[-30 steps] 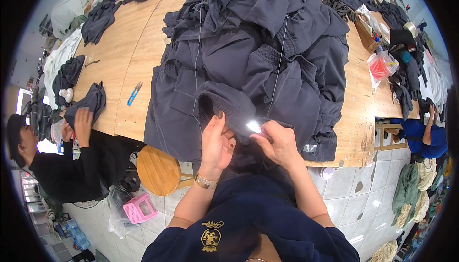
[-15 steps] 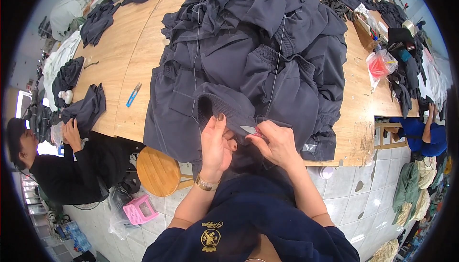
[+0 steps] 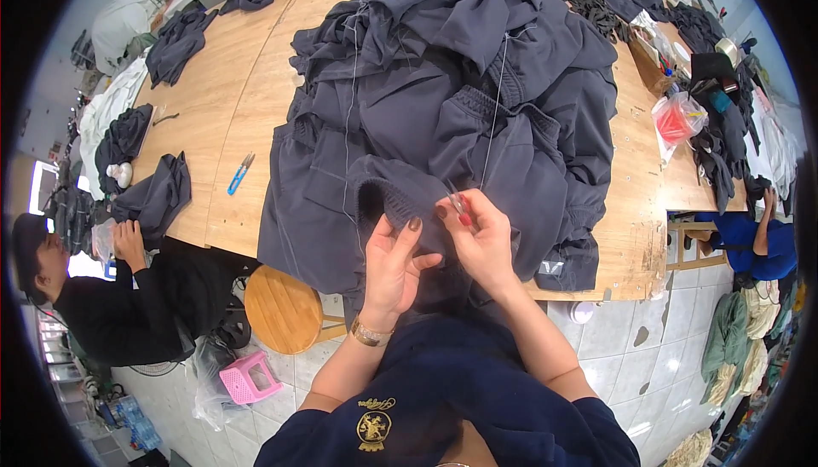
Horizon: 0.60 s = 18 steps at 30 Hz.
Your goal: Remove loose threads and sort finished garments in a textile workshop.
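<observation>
A heap of dark grey garments (image 3: 400, 92) with ribbed elastic edges lies in front of me. My left hand (image 3: 394, 267) pinches the ribbed elastic edge (image 3: 405, 205) of the nearest garment between thumb and fingertips, with some fingers spread. Just to its right, my right hand (image 3: 479, 241) grips small red-handled thread snips (image 3: 461, 204), their blades pointing up and away from me. The snips are close to the cloth; whether they touch it I cannot tell. Long pale threads (image 3: 492, 130) trail over the heap.
Blue thread snips (image 3: 241, 174) lie on the wooden table (image 3: 226, 118) to the left. A person in black (image 3: 128, 296) works with dark cloth beside a round wooden stool (image 3: 283, 308). A clear bag with red contents (image 3: 679, 118) sits at the right edge. Another person in blue (image 3: 750, 241) is at far right.
My right hand has shifted slightly left, and the snips have swung from pointing left to pointing up and away. My left hand has moved slightly nearer to me and right.
</observation>
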{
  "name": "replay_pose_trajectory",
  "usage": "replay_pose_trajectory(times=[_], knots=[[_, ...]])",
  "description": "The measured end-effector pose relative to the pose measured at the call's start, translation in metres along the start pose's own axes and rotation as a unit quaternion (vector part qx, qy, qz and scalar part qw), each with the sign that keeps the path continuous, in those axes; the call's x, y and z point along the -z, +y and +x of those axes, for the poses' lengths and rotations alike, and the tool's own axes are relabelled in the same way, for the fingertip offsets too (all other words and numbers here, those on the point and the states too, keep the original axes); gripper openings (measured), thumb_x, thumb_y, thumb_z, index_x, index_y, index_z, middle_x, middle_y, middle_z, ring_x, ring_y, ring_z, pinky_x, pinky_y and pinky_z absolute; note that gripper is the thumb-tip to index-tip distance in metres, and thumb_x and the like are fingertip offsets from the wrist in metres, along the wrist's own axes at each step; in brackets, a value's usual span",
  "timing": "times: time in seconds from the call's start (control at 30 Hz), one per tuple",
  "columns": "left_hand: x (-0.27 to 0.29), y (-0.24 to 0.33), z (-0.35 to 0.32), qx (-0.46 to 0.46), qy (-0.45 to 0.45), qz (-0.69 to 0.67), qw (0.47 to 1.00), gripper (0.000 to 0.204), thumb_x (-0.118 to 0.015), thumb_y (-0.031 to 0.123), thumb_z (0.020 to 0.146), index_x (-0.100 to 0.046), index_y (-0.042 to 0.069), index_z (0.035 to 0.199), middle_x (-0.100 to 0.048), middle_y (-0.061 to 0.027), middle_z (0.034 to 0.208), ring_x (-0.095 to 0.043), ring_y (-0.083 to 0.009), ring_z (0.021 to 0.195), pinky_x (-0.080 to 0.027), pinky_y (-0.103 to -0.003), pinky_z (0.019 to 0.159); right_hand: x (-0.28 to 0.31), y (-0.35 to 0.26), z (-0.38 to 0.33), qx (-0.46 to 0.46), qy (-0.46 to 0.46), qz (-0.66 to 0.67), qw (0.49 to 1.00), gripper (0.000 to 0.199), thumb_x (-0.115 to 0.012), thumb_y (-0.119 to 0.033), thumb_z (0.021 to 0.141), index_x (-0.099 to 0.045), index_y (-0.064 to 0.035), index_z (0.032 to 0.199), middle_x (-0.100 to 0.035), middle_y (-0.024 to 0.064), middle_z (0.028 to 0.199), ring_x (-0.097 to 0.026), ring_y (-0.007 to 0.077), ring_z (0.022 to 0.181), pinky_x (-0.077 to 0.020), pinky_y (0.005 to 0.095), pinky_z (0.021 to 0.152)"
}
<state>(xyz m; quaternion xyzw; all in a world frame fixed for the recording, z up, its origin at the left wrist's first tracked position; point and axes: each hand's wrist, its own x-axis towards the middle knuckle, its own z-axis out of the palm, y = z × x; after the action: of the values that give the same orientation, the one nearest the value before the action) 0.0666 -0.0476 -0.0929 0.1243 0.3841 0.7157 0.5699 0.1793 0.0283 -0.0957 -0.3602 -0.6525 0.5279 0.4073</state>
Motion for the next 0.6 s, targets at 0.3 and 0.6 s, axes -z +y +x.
replay_pose_trajectory(times=[0.3, 0.6], knots=[[-0.001, 0.005, 0.004, 0.024, 0.028, -0.019, 0.999, 0.02, -0.054, 0.016, 0.092, -0.055, 0.009, 0.11, -0.062, -0.0039, 0.105, -0.062, -0.0123, 0.09, -0.058, -0.028, 0.067, 0.008, -0.002, -0.01, 0.005, 0.039, 0.081, 0.996, 0.006, -0.06, -0.004, 0.087, -0.06, 0.0011, 0.091, -0.06, -0.0027, 0.074, -0.051, 0.0013, 0.066, -0.0412, 0.0167, 0.058], [0.002, 0.011, 0.007, -0.021, 0.039, 0.007, 0.999, 0.023, -0.052, 0.021, 0.094, -0.05, 0.009, 0.114, -0.062, -0.0043, 0.102, -0.064, -0.0131, 0.082, -0.057, -0.025, 0.058, 0.002, -0.002, -0.003, -0.025, -0.014, 0.006, 1.0, 0.013, -0.056, 0.001, 0.087, -0.06, 0.0008, 0.099, -0.063, 0.0003, 0.081, -0.055, 0.0037, 0.078, -0.0443, 0.0182, 0.071]])
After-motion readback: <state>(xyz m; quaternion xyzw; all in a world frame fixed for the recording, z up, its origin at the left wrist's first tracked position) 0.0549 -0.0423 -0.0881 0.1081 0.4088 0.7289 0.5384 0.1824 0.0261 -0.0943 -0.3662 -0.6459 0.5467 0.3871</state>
